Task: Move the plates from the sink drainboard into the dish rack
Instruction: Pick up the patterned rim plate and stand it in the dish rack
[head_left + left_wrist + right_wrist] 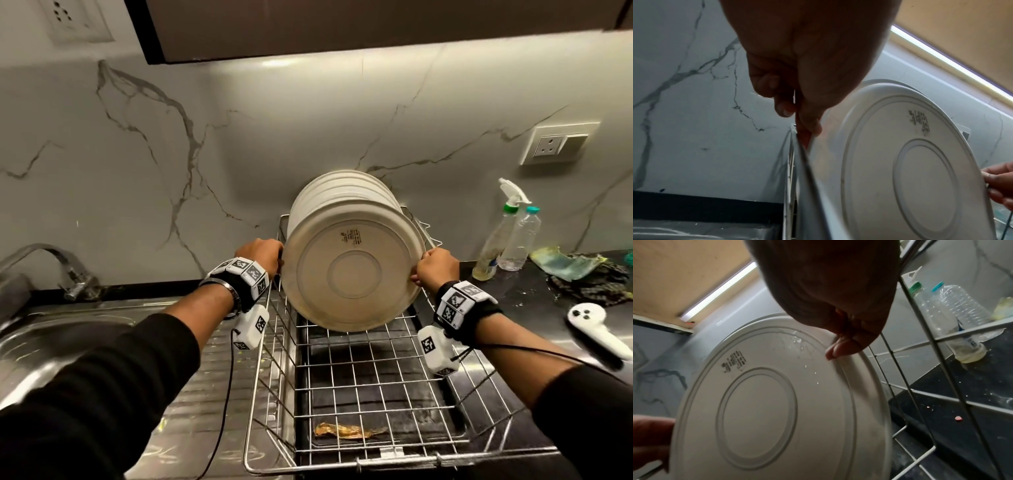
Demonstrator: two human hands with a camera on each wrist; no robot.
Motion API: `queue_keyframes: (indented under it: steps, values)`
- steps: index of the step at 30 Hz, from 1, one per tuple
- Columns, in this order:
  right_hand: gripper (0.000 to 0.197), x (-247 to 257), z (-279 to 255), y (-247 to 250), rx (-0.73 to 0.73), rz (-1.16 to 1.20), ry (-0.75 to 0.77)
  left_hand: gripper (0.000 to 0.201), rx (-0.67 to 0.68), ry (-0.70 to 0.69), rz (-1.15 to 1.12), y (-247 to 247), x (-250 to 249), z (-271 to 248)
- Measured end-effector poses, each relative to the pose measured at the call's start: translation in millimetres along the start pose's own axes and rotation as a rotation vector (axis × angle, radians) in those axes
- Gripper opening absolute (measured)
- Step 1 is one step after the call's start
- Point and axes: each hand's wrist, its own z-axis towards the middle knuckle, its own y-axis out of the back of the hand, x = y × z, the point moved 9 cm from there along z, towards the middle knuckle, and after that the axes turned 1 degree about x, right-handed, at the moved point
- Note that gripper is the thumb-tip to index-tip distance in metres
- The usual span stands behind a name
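A stack of several white plates [352,270] stands on edge at the far end of the wire dish rack [376,394], undersides facing me. My left hand [265,255] grips the left rim of the nearest plate [910,170], thumb on its back and fingers curled round the edge. My right hand [433,265] pinches the right rim of the same plate [766,402], with the thumb [840,348] pressed on the underside. The plates lean back toward the marble wall. The drainboard [212,394] lies to the left of the rack with no plates on it.
A sink [51,342] and tap [51,263] sit at the left. Two plastic bottles [507,240], a cloth [568,263] and a white controller [596,329] lie on the dark counter right of the rack. A brown scrap [346,431] lies under the rack's near end.
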Motion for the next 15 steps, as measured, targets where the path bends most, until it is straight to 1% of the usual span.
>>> queue_keyframes:
  steps: [5,7,10,15]
  values:
    - [0.041,-11,17,-9,0.002,-0.060,0.002,0.017,0.023,-0.027,0.078,-4,-4,2]
    - [0.042,-14,22,-12,0.001,-0.062,-0.003,0.018,0.035,-0.033,0.094,-5,-5,2]
    - [0.039,-9,14,-9,-0.021,-0.079,-0.014,0.018,0.047,-0.031,0.098,-7,-5,5]
    - [0.040,-13,15,-18,-0.012,-0.098,-0.005,0.025,0.128,-0.037,0.100,-20,-9,11]
